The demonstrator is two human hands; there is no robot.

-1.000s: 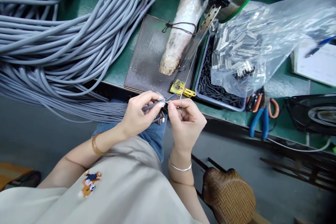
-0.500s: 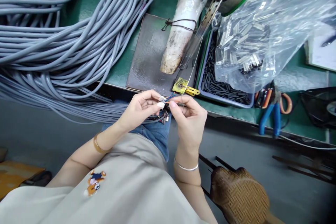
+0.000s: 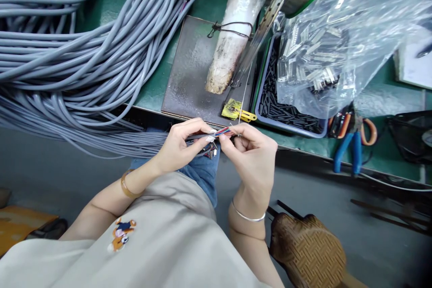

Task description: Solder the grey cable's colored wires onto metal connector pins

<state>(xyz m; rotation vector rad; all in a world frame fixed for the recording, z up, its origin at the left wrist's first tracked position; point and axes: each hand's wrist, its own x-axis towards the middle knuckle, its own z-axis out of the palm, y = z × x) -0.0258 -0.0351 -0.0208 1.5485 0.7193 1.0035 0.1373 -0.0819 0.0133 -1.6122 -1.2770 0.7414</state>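
My left hand (image 3: 184, 144) pinches a grey cable (image 3: 200, 136) near its stripped end, just off the table's front edge. Thin red, blue and other coloured wires (image 3: 223, 132) come out of that end toward the right. The fingertips of my right hand (image 3: 251, 148) are closed on these wires. Below the fingers, small connectors (image 3: 212, 150) on other cables lie over my lap. A yellow clip-like tool (image 3: 243, 114) rests on the dark plate (image 3: 189, 67) just beyond my right hand, with a thin pale strand passing over it.
Grey cable bundles (image 3: 101, 54) cover the left. A wrapped white cylinder (image 3: 226, 49) overhangs the plate. To the right are a tray (image 3: 290, 131) of black sleeves, a plastic bag (image 3: 361, 45) of metal parts and blue-handled pliers (image 3: 356, 153). A woven-seat stool (image 3: 310, 252) stands lower right.
My right hand has shifted slightly right and turned. The grey cable now shows between my left fingers, and the coloured wires lie together, pointing right. The pale strand has swung left.
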